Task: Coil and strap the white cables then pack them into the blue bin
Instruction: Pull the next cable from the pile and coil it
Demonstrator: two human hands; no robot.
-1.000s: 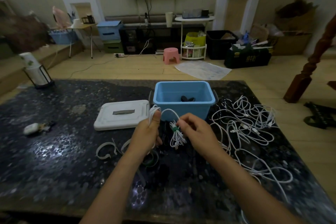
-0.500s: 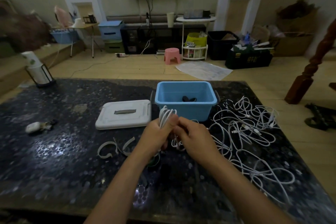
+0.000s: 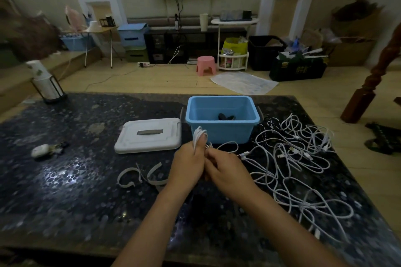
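My left hand (image 3: 188,165) grips a coiled white cable (image 3: 198,134), whose loops stick up above my thumb in front of the blue bin (image 3: 221,131). My right hand (image 3: 227,169) is pressed against the left one with its fingers curled at the coil; what they pinch is hidden. A loose end of that cable (image 3: 227,145) arcs out to the right. A tangle of white cables (image 3: 299,158) lies on the table right of the bin. Something dark (image 3: 225,117) lies inside the bin.
The bin's white lid (image 3: 149,134) lies left of the bin. Several white straps (image 3: 141,175) lie near my left wrist. A small white object (image 3: 41,150) sits at the left, a cup holder (image 3: 46,84) at the table's far left corner.
My hands have closed together around the coil. The hanging bundle with the green strap seen a second ago is now hidden between them, and a cable end has swung out to the right.
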